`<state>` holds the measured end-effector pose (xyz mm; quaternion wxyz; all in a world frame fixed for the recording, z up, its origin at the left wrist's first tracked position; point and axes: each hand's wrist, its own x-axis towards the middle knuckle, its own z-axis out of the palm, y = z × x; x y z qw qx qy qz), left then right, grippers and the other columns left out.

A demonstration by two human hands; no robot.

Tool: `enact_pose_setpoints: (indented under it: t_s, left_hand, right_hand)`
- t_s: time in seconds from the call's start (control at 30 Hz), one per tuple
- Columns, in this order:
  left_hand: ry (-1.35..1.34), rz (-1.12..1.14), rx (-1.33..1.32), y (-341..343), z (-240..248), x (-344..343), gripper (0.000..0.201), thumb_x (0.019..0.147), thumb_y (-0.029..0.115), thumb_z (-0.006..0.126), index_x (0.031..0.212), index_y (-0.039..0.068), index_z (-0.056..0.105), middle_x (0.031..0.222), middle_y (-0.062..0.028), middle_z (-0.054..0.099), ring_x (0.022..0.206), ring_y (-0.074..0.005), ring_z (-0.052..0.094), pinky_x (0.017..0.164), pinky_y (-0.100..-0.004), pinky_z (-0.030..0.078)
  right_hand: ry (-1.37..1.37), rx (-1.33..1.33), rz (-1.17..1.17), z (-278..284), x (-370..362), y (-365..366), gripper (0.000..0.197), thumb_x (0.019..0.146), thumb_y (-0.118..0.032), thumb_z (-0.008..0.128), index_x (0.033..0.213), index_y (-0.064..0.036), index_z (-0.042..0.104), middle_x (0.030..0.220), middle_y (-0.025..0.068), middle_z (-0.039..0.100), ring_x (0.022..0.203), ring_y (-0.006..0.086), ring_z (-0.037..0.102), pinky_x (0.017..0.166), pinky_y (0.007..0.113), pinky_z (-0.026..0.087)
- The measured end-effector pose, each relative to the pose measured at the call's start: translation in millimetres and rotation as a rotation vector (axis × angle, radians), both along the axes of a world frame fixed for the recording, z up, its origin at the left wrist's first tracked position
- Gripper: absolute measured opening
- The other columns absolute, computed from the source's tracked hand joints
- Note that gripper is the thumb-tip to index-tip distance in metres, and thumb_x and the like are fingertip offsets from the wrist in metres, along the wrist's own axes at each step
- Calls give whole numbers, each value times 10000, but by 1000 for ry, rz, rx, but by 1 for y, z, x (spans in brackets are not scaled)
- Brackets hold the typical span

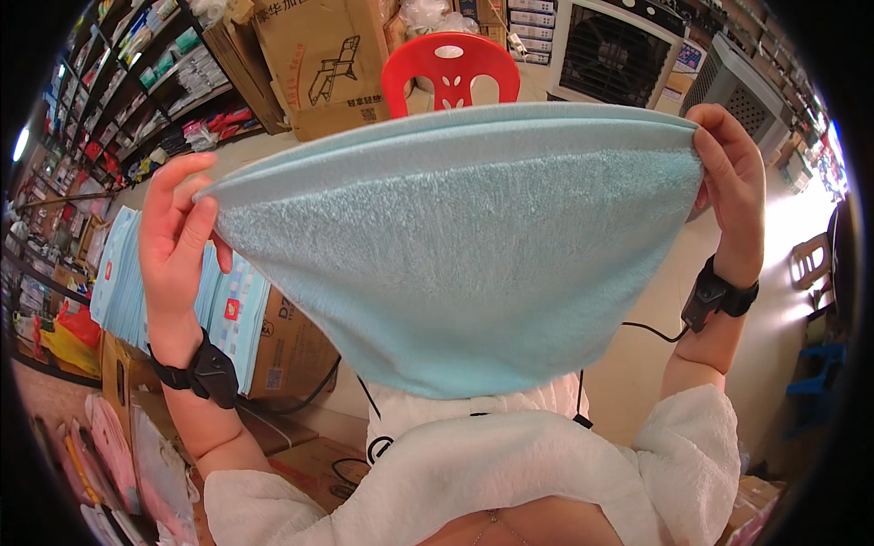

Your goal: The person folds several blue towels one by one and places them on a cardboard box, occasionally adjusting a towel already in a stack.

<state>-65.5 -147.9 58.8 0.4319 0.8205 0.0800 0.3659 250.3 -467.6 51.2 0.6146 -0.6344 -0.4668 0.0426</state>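
Observation:
A pale blue towel [473,246] hangs stretched between my two hands in front of my chest. Its folded top edge runs from one hand to the other, and the fabric sags into a curve below. My left hand [177,223] pinches the left corner between thumb and fingers. At the opposite corner, my right hand [728,168] grips the cloth, its fingertips partly hidden behind it. Just behind my left hand stands a stack of folded blue towels [127,282] with small red labels.
A red plastic chair [451,68] stands beyond the towel. Large cardboard cartons [319,64] and an air cooler [614,50] are at the back. Loaded shelves [137,82] line the left side. Another carton [287,346] sits by the towel stack, and a blue stool [815,369] is at right.

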Motion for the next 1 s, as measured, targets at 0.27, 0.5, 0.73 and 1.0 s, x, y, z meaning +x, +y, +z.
enact_pose_setpoints:
  t_s: [0.27,0.5,0.73,1.0]
  left_hand:
    - [203,-15,128,5,0,-12,97,858,35,499,936,-6,539,766,-35,535,536,-90,505,479,-193,402]
    - [235,-70,-2,15,-9,-11,76,865,46,491,900,-17,517,739,-34,532,548,-93,510,488,-196,408]
    - [238,-96,-82,18,-17,-9,86,879,84,487,893,-1,495,718,-38,538,572,-103,529,516,-209,429]
    - [184,-146,-171,18,-26,-7,101,898,122,457,874,25,440,718,-46,535,554,-113,529,496,-214,423]
  right_hand:
    - [-156,22,37,2,-8,0,186,839,-38,536,1024,-31,554,794,-6,575,492,6,446,413,135,351]
    - [-164,-321,224,2,-5,0,155,814,-39,582,964,1,590,726,-1,568,557,37,500,492,159,411]
    - [15,-273,177,-12,-3,5,124,828,-113,595,850,-1,547,698,0,541,560,44,510,492,172,419]
    - [31,-65,159,-27,2,5,143,873,-171,538,885,-32,505,719,-12,534,558,35,483,478,164,406]
